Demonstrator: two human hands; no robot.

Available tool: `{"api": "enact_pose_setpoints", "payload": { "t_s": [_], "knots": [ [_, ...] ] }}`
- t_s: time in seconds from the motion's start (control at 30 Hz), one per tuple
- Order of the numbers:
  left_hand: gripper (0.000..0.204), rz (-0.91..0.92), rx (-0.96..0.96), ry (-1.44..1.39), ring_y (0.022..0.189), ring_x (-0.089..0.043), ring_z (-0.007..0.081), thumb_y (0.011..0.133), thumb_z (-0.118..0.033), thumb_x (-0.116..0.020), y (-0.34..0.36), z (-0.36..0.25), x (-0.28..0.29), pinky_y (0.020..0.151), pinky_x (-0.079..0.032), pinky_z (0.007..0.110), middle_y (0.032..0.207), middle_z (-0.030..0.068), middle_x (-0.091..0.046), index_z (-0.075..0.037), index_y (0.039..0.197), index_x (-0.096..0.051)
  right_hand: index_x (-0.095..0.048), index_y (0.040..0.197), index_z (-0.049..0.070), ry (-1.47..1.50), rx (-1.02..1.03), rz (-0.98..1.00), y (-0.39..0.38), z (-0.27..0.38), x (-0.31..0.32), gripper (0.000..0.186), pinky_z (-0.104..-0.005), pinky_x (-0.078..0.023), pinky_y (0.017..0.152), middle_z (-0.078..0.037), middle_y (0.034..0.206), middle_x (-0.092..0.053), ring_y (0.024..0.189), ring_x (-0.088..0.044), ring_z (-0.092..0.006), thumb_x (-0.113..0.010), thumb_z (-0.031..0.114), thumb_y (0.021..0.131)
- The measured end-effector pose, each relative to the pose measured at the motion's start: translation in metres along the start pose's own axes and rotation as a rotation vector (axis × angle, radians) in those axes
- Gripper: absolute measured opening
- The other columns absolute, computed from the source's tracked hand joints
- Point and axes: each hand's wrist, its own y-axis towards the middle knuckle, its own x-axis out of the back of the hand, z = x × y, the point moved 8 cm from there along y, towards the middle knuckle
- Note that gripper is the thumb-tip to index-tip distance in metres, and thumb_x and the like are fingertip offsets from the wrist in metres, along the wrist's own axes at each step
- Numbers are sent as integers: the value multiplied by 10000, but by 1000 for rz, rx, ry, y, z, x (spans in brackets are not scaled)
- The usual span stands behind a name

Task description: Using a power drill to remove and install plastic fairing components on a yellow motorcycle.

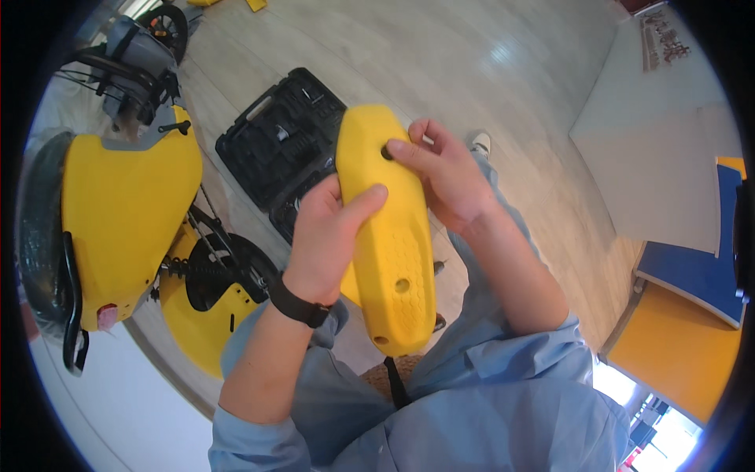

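Observation:
Up in front of my body is a long yellow plastic cover (383,228) with a honeycomb pattern toward its near end. My left hand (324,240), wearing a black wristband, grips its left edge, thumb lying across the face. At the far end, my right hand (450,175) holds the right edge. Its thumb tip touches a small round black piece (387,151) in the cover; whether this is a plug or a grommet I cannot tell. Nearer me the cover has a round recess (403,285) and a hole (381,341) by its end. The fingers beneath the cover are partly hidden.
Behind the cover, an opened black tool case (275,138) lies on the wood-look floor. A yellow scooter (130,212) with its rear wheel stands close on the left, another vehicle (130,67) beyond it. White, blue and orange furniture (676,338) is at the right.

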Motion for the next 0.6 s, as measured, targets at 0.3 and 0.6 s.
{"api": "enact_pose_setpoints", "payload": {
  "t_s": [0.3,0.6],
  "knots": [
    [294,-139,-114,-131,960,-653,158,930,-155,-625,6,-28,30,854,-510,287,1070,68,-671,-14,1186,-587,-578,950,128,46,6,-80,2,3,26,124,-315,-437,859,-6,978,-619,996,-570,-138,-619,238,911],
    [398,-272,-266,-191,1134,-609,231,948,-237,-608,16,-71,110,989,-469,364,1238,95,-642,-32,1284,-546,-595,882,103,-501,30,-39,31,-40,55,167,-289,-450,764,-12,883,-639,865,-599,-133,-659,253,851]
  ]
}}
